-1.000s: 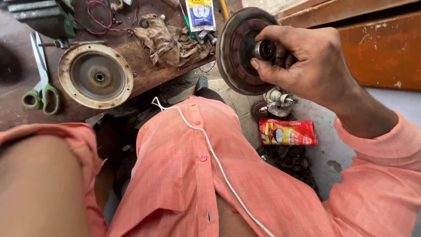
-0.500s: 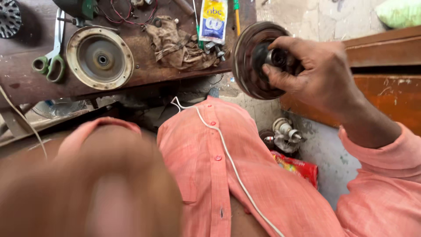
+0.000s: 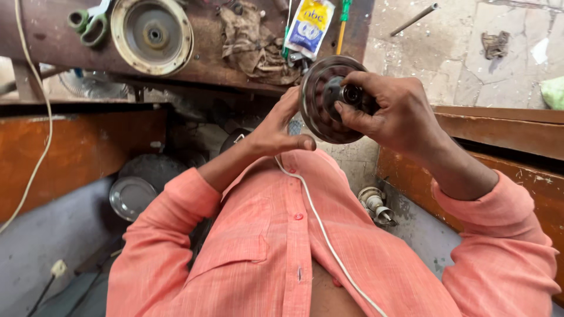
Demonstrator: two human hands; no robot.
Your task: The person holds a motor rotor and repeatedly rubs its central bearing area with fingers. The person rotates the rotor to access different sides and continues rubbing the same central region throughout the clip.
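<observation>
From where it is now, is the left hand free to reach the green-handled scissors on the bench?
Probably not right away: the left hand is steadying the round metal housing, and the scissors lie far off on the bench.

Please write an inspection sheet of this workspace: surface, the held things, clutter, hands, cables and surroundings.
Surface: worn brown wooden bench, stained.
Job's things: round ribbed dark metal motor cover, held upright in front of the chest.
Clutter: round cream-rimmed metal disc, green-handled scissors, dirty brown rag, yellow and blue sachet.
Hands: left hand supports the cover's edge; right hand has its grip on the centre hub.
Cables: thin white cord across the salmon shirt.
Surroundings: speckled stone floor, orange wooden panels.
</observation>
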